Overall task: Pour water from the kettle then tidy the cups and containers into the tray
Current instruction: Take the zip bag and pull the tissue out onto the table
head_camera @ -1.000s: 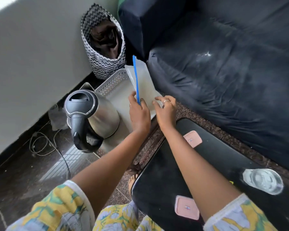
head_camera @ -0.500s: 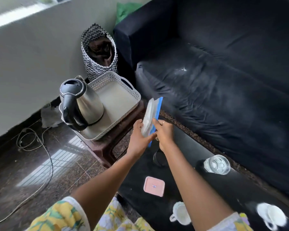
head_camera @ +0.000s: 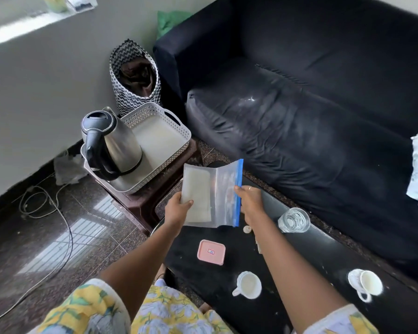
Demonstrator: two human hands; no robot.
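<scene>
left hand (head_camera: 179, 208): grips zip bag (head_camera: 210, 196) bottom
right hand (head_camera: 250, 201): pinches blue zipper edge, holding bag flat
tray (head_camera: 179, 127): kettle (head_camera: 111, 143) inside

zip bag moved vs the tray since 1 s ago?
Yes. The zip bag was over the white tray a second ago; now both hands hold it clear of the tray, nearer the person, above the black table.
</scene>
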